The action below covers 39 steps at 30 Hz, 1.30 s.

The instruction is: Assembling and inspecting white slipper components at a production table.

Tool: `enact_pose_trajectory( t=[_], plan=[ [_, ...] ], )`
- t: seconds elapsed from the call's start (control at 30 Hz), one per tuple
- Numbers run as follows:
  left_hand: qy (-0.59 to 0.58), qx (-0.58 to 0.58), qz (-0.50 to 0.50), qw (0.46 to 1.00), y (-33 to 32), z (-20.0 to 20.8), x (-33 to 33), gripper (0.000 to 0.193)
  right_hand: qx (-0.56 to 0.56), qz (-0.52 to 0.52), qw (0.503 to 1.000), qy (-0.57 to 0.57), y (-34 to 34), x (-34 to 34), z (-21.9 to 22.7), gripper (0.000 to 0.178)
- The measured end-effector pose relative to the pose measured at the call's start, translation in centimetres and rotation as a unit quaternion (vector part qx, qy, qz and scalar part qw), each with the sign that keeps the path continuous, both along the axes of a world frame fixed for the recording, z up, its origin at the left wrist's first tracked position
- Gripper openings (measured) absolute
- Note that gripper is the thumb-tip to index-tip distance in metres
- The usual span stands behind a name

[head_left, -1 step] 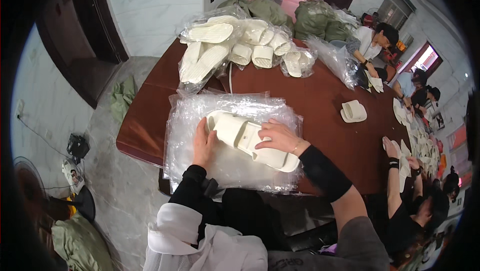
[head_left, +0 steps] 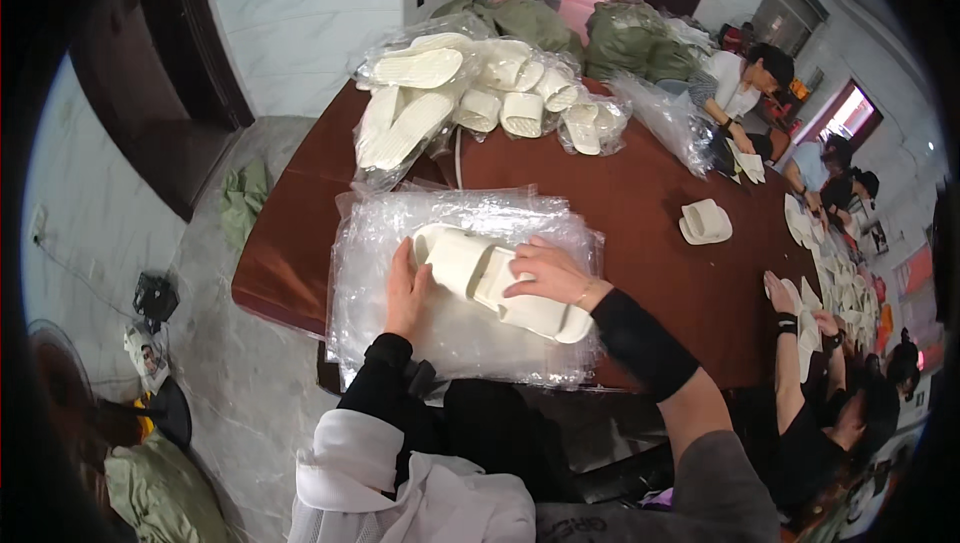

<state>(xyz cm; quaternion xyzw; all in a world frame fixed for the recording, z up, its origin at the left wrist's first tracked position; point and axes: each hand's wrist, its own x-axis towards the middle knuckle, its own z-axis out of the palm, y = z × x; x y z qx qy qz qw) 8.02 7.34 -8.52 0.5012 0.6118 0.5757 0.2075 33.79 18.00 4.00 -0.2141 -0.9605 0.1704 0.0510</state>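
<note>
Two hands on the cream slippers (head_left: 455, 261), which lie slantwise over a pile of clear plastic bags (head_left: 370, 333) on the brown table (head_left: 650, 283). Left hand (head_left: 405, 295) curves round one end, right hand (head_left: 552, 275) bends over the insole and hides part of it — honestly can't tell if either grip is tight. Bagged slippers (head_left: 410, 128) behind look smeary through the plastic.

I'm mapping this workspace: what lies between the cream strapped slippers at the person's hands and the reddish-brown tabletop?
The head view shows a flat pile of clear plastic bags between the slippers and the tabletop.
</note>
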Motion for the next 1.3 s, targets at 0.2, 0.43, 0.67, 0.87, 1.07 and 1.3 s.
enact_pose_trajectory(
  t=[0.2,0.43,0.67,0.87,1.07,1.3],
  plan=[
    [-0.124,0.003,-0.044,0.991,-0.3,-1.4,0.3,0.06,-0.002,-0.047,0.983,0.178,1.5,-3.5,-5.9,0.031],
    [0.023,0.015,-0.017,0.999,-1.6,3.0,1.4,0.043,-0.012,-0.184,0.934,0.306,-0.4,3.5,-1.7,0.026],
    [0.396,-0.078,0.018,0.915,-2.2,6.8,1.8,0.038,0.081,-0.437,0.845,0.298,3.7,19.4,3.0,0.025],
    [0.452,-0.073,0.04,0.888,-1.3,4.5,0.9,0.045,0.224,-0.615,0.755,0.024,7.4,35.8,2.4,0.025],
    [0.427,-0.142,0.044,0.892,-2.2,2.1,0.7,0.046,0.132,-0.46,0.869,0.128,14.3,24.3,-2.6,0.019],
    [0.43,-0.159,0.075,0.886,-2.1,2.4,0.8,0.046,0.156,-0.155,0.948,0.231,16.1,-6.6,-0.6,0.015]
  ],
)
